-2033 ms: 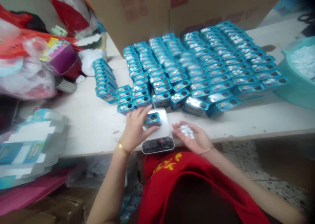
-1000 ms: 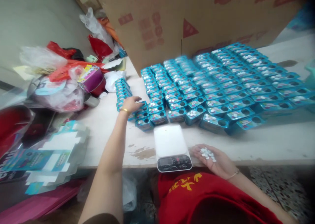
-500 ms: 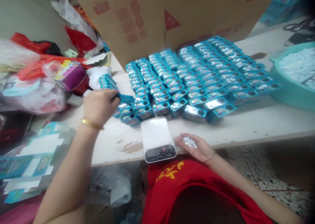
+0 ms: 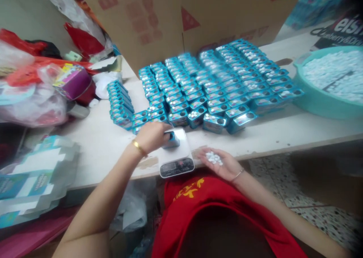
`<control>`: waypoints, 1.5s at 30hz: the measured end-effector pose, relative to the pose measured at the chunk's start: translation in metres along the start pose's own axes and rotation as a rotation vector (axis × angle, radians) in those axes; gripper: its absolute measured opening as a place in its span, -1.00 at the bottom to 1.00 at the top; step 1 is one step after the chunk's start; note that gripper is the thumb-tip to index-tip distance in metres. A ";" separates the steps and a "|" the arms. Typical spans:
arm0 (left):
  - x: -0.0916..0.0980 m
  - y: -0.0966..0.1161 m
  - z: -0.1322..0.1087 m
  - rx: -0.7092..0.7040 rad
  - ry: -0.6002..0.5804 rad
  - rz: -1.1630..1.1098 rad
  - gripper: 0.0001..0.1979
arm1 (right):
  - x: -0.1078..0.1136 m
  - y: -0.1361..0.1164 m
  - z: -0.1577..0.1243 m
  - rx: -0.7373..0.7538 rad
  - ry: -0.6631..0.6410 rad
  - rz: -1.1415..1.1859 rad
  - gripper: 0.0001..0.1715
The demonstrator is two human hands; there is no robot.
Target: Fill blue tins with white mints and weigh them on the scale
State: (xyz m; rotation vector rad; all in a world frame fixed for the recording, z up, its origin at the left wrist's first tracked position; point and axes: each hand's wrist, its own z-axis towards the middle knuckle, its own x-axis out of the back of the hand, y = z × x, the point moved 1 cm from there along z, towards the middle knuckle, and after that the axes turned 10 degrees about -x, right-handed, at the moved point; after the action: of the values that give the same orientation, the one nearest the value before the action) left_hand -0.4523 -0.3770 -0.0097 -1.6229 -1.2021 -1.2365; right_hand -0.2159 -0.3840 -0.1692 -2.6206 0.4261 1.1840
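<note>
My left hand (image 4: 154, 137) grips a small blue tin (image 4: 172, 140) over the plate of a white kitchen scale (image 4: 185, 146); whether the tin rests on the plate I cannot tell. Palm up at the scale's right side, my right hand (image 4: 224, 169) cups a small pile of white tablets (image 4: 214, 158). Rows of blue tins (image 4: 217, 101) with round dark openings stand behind the scale, several with white tablets on top. A separate row of blue tins (image 4: 120, 103) stands to the left.
A green basin (image 4: 320, 95) full of white tablets, with a dark utensil in it, sits at the right. Behind the tins rises a large cardboard box (image 4: 167, 27). Plastic bags (image 4: 34, 105) and a purple box (image 4: 73, 82) lie at the left, above flattened cartons (image 4: 36, 176).
My left hand has moved right, from the left row of tins to the scale, bringing a blue tin. The camera view has shifted slightly. My right hand still holds the tablets.
</note>
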 end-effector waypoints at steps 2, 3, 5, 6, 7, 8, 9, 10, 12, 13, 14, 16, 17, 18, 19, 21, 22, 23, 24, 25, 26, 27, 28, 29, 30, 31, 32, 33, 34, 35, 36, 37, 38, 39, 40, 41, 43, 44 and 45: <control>0.007 0.003 -0.015 -0.045 0.192 -0.116 -0.72 | -0.006 0.001 -0.004 -0.005 -0.024 0.015 -0.70; 0.007 0.008 -0.023 -0.068 0.287 -0.173 -0.73 | -0.009 0.001 -0.007 -0.013 -0.041 0.018 -0.69; -0.004 0.030 -0.035 -0.161 0.382 -0.287 -0.77 | -0.016 0.003 -0.010 -0.031 -0.086 0.013 -0.67; -0.014 0.045 -0.037 -0.225 0.380 -0.341 -0.78 | -0.020 0.005 -0.011 -0.037 -0.111 0.009 -0.67; -0.026 0.061 -0.038 -0.291 0.356 -0.391 -0.78 | -0.022 0.007 -0.011 -0.044 -0.133 0.009 -0.68; -0.040 0.077 -0.037 -0.331 0.333 -0.416 -0.77 | -0.024 0.008 -0.012 -0.050 -0.149 0.013 -0.70; -0.053 0.092 -0.034 -0.333 0.325 -0.421 -0.76 | -0.025 0.010 -0.011 -0.055 -0.156 0.019 -0.73; -0.066 0.105 -0.030 -0.316 0.324 -0.414 -0.75 | -0.026 0.012 -0.011 -0.057 -0.154 0.028 -0.76; -0.084 0.122 -0.022 -0.245 0.335 -0.391 -0.79 | -0.026 0.015 -0.011 -0.062 -0.134 0.040 -0.81; -0.090 0.128 -0.019 -0.215 0.338 -0.384 -0.81 | -0.026 0.017 -0.011 -0.065 -0.120 0.037 -0.81; -0.093 0.131 -0.016 -0.192 0.340 -0.381 -0.82 | -0.027 0.018 -0.012 -0.065 -0.107 0.027 -0.81; -0.097 0.134 -0.014 -0.163 0.345 -0.386 -0.83 | -0.029 0.019 -0.013 -0.061 -0.087 -0.011 -0.77; -0.097 0.134 -0.013 -0.156 0.352 -0.393 -0.84 | -0.031 0.020 -0.014 -0.055 -0.079 -0.032 -0.75; -0.098 0.133 -0.013 -0.155 0.365 -0.401 -0.84 | -0.032 0.020 -0.015 -0.048 -0.072 -0.047 -0.73; -0.100 0.132 -0.013 -0.157 0.384 -0.411 -0.85 | -0.033 0.021 -0.015 -0.045 -0.065 -0.054 -0.73; -0.103 0.131 -0.013 -0.174 0.427 -0.434 -0.86 | -0.034 0.021 -0.015 -0.057 -0.055 -0.049 -0.73; -0.106 0.131 -0.013 -0.181 0.448 -0.446 -0.86 | -0.033 0.021 -0.015 -0.070 -0.053 -0.042 -0.74; -0.108 0.130 -0.013 -0.181 0.466 -0.459 -0.86 | -0.032 0.021 -0.014 -0.079 -0.055 -0.039 -0.76; -0.110 0.129 -0.013 -0.181 0.482 -0.476 -0.86 | -0.030 0.021 -0.013 -0.082 -0.061 -0.040 -0.78; -0.110 0.128 -0.014 -0.180 0.500 -0.500 -0.86 | -0.029 0.021 -0.012 -0.075 -0.069 -0.041 -0.80; -0.110 0.127 -0.015 -0.183 0.523 -0.535 -0.86 | -0.029 0.021 -0.010 -0.060 -0.074 -0.037 -0.81; -0.108 0.124 -0.016 -0.192 0.553 -0.580 -0.86 | -0.029 0.021 -0.009 -0.039 -0.074 -0.024 -0.81; -0.105 0.120 -0.018 -0.204 0.592 -0.632 -0.86 | -0.031 0.021 -0.007 -0.017 -0.073 -0.002 -0.80; -0.100 0.114 -0.020 -0.217 0.638 -0.682 -0.86 | -0.034 0.021 -0.006 -0.002 -0.072 0.024 -0.78; -0.094 0.106 -0.023 -0.222 0.692 -0.722 -0.86 | -0.037 0.022 -0.004 0.003 -0.076 0.046 -0.76; -0.087 0.097 -0.025 -0.214 0.751 -0.746 -0.87 | -0.041 0.023 -0.002 -0.004 -0.085 0.057 -0.74; -0.079 0.085 -0.028 -0.190 0.812 -0.749 -0.87 | -0.045 0.024 -0.001 -0.019 -0.098 0.057 -0.73; -0.072 0.073 -0.030 -0.156 0.866 -0.733 -0.88 | -0.049 0.024 0.000 -0.036 -0.111 0.049 -0.71; -0.064 0.061 -0.032 -0.116 0.908 -0.705 -0.89 | -0.052 0.025 0.001 -0.049 -0.120 0.040 -0.70; -0.058 0.049 -0.033 -0.079 0.936 -0.673 -0.89 | -0.054 0.025 0.002 -0.055 -0.125 0.035 -0.70; -0.054 0.039 -0.033 -0.046 0.946 -0.642 -0.90 | -0.055 0.026 0.003 -0.055 -0.130 0.033 -0.70; -0.051 0.030 -0.032 -0.026 0.936 -0.616 -0.91 | -0.055 0.026 0.004 -0.055 -0.132 0.035 -0.69; -0.050 0.023 -0.031 -0.016 0.912 -0.596 -0.91 | -0.054 0.025 0.004 -0.055 -0.133 0.040 -0.69; -0.050 0.018 -0.029 -0.015 0.878 -0.581 -0.90 | -0.054 0.025 0.004 -0.056 -0.132 0.045 -0.69; -0.051 0.014 -0.028 -0.017 0.843 -0.566 -0.90 | -0.053 0.025 0.005 -0.059 -0.129 0.049 -0.68; -0.053 0.012 -0.027 -0.023 0.810 -0.551 -0.89 | -0.052 0.024 0.005 -0.060 -0.124 0.053 -0.67; -0.055 0.011 -0.026 -0.034 0.771 -0.519 -0.87 | -0.051 0.023 0.004 -0.059 -0.116 0.055 -0.66; -0.056 0.011 -0.026 -0.034 0.764 -0.509 -0.87 | -0.050 0.022 0.004 -0.058 -0.114 0.053 -0.66; -0.055 0.011 -0.027 -0.029 0.761 -0.501 -0.87 | -0.050 0.022 0.004 -0.058 -0.113 0.050 -0.67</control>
State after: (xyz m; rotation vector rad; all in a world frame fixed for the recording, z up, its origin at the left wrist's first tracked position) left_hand -0.4535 -0.4177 -0.0567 -0.7230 -1.0956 -1.9492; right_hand -0.2582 -0.3947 -0.1358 -2.5884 0.4445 1.3728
